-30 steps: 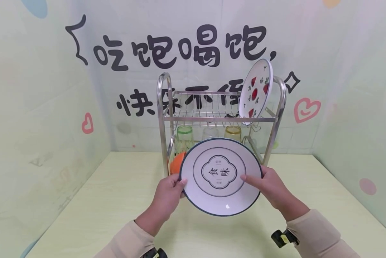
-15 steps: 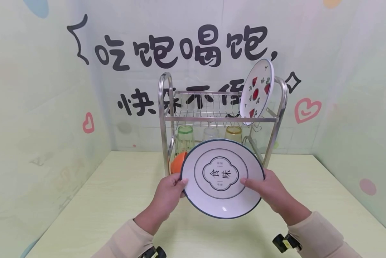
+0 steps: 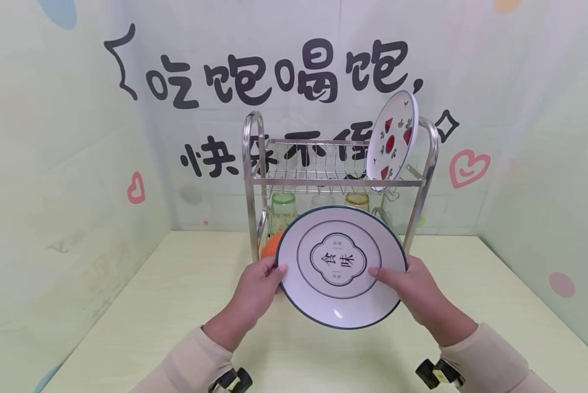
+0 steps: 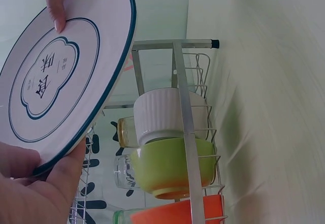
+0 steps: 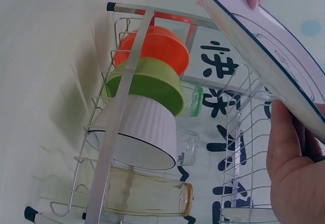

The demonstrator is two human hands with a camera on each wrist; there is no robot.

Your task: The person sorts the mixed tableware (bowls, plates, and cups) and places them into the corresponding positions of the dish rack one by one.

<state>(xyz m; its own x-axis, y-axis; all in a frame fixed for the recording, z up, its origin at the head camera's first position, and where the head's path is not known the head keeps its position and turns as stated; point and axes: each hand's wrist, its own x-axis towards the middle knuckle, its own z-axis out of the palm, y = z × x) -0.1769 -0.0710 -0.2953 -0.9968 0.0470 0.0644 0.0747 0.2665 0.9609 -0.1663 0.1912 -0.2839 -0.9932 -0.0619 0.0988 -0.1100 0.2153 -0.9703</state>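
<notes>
A white plate (image 3: 343,308) with a dark blue rim and printed characters is held up by both hands in front of a metal dish rack (image 3: 333,183). My left hand (image 3: 257,284) grips its left edge, thumb on the face and fingers behind. On the right edge my right hand (image 3: 419,292) grips it, the thumb reaching onto the printed face. The plate is tilted with its face toward the head camera. Another plate (image 3: 392,139), with red and green decoration, stands at the right end of the upper tier.
On the rack's lower tier are an orange bowl (image 5: 157,49), a green bowl (image 4: 167,168) and a white ribbed bowl (image 5: 144,127). Behind them stand a green-rimmed glass (image 3: 283,210), a clear glass (image 4: 124,172) and an amber glass (image 3: 357,201). Wire slots span the upper tier.
The plate dips slightly, then comes up again and shifts a little to the right, covering more of the orange bowl in the head view. Both hands keep their grip.
</notes>
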